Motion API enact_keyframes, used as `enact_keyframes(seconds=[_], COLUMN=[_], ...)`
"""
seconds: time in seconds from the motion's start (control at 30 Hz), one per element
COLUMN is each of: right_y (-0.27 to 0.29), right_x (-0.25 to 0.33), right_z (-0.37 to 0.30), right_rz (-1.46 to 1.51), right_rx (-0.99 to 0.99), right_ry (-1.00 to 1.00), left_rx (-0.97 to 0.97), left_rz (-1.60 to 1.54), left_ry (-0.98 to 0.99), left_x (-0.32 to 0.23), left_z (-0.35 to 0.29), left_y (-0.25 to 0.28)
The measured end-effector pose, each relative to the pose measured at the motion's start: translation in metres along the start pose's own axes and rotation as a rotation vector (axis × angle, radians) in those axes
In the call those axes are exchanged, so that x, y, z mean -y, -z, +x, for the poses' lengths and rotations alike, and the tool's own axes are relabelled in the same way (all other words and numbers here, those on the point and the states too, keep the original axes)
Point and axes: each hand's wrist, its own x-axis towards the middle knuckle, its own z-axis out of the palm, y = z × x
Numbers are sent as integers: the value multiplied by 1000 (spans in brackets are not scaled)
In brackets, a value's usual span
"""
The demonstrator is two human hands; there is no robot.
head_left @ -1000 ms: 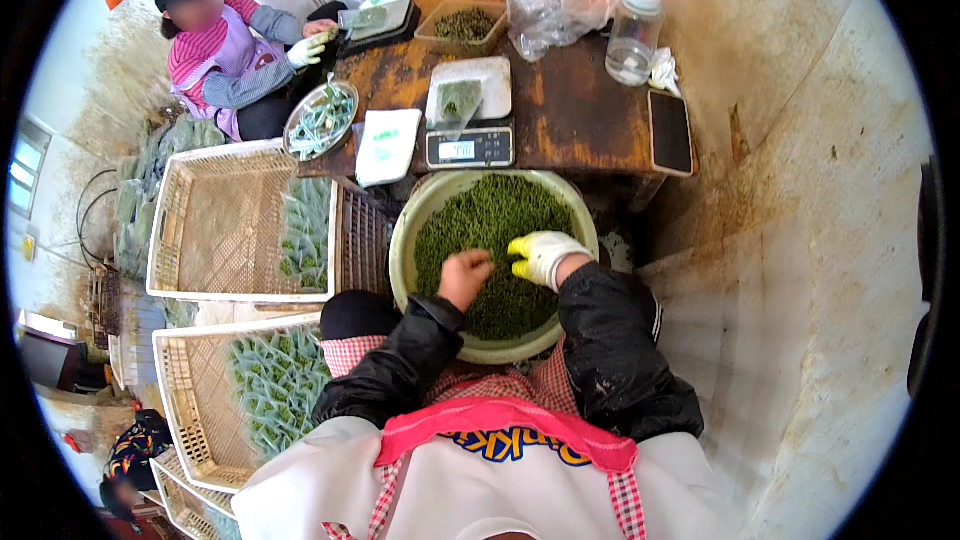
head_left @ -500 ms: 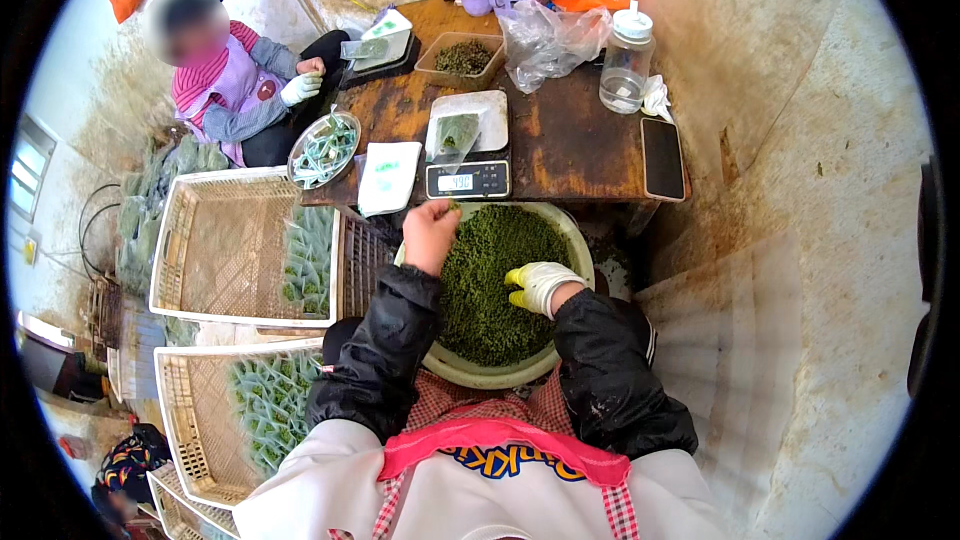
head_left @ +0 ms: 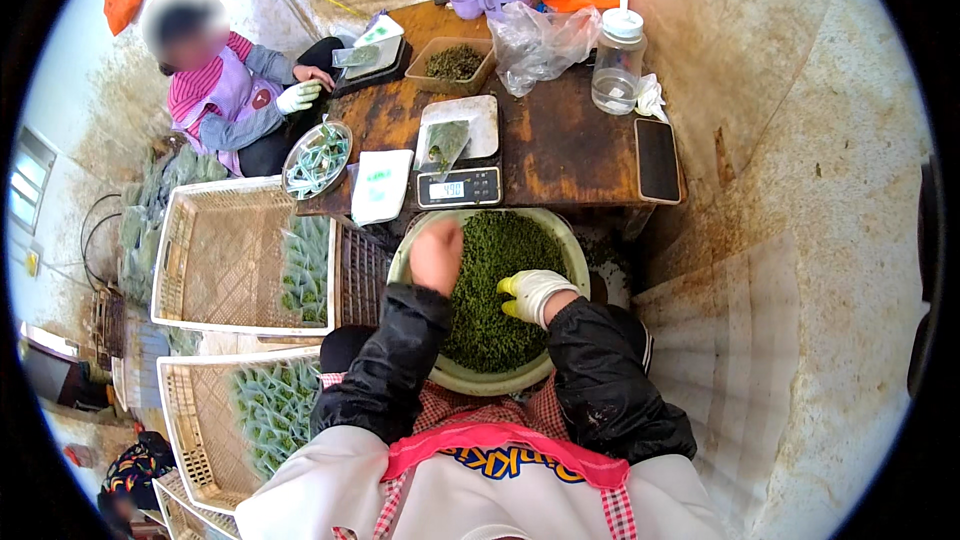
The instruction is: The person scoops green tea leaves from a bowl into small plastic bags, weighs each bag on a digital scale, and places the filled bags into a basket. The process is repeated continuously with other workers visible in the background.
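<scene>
A large pale basin (head_left: 578,258) full of small green berry-like grains (head_left: 497,325) sits in front of me, below the table edge. Over its left side is my bare left hand (head_left: 437,255), smeared by motion, so its finger pose is unclear. On the right, my right hand (head_left: 537,297), in a white glove with yellow fingertips, rests at the grains with fingers apart. Just beyond the basin a digital scale (head_left: 460,187) with a lit display carries a small clear bag (head_left: 447,145) with some green grains in it.
A stack of white packets (head_left: 382,186) and a round metal tray (head_left: 343,148) lie left of the scale. Beyond stand a plastic tub (head_left: 480,70), a water bottle (head_left: 618,65) and a phone (head_left: 657,160). Crates (head_left: 215,326) of filled bags stand left. A co-worker (head_left: 225,90) sits far left.
My left hand, fingers pinched earlier near the scale, has drawn back toward me over the basin. The bag on the scale leans differently. The co-worker's gloved hand has shifted. My view has moved slightly.
</scene>
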Motion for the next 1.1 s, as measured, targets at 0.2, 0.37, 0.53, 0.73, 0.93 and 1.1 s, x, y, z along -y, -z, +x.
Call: enact_keyframes(seconds=[0.2,0.37,0.53,0.73,0.93,1.1], right_y=[-3,-10,-8,-7,-7,1], right_x=[2,-3,-1,2,1,8], right_z=[2,9,4,2,5,-1], right_rz=[0,-2,0,-21,-3,0], right_rx=[-16,-11,-7,-35,14,33], right_ry=[17,3,-21,2,-25,-8], left_rx=[901,822,551,207,-81,-144], left_rz=[387,408,75,-130,19,30], left_ry=[51,-4,30,-25,-101,-115], left_x=[29,34,37,7,-1,3], left_z=[-133,-159,-144,-75,65,80], left_y=[-33,-48,-28,11,20,23])
